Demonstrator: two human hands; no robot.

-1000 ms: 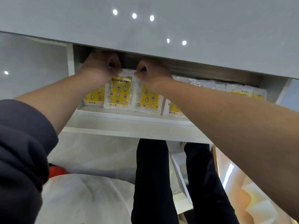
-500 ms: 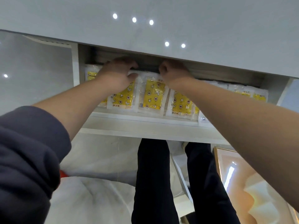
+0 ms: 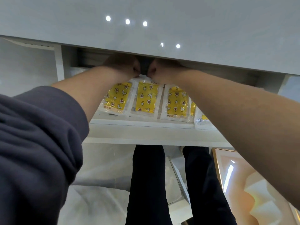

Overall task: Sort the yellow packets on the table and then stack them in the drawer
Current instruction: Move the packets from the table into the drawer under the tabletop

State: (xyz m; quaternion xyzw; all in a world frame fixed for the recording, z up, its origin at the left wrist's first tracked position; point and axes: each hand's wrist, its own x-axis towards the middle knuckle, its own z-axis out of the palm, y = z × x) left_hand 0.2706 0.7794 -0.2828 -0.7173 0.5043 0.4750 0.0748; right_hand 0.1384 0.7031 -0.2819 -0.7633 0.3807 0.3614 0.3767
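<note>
Dark greyish-purple sleeve (image 3: 37, 143), left arm; black trousers (image 3: 146, 184).

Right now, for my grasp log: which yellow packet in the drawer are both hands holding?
The middle packet of the three clearest: left hand and right hand pinch its top edge; its neighbours lie unheld.

Soft, even indoor light is seen, without hard shadows. Five round light spots (image 3: 127, 21) are mirrored in the glossy tabletop (image 3: 211, 26). Directly under its edge a dark band of shadow is cast, where the left hand (image 3: 121, 65) and right hand (image 3: 164, 69) are dimmed. Just below the tabletop the packets (image 3: 146, 99) are well lit and fairly sharp. Far below it to the right, glare is thrown off a panel (image 3: 235, 184); to the left, the sleeve (image 3: 32, 151) is blurred and swollen by the lens.
</note>
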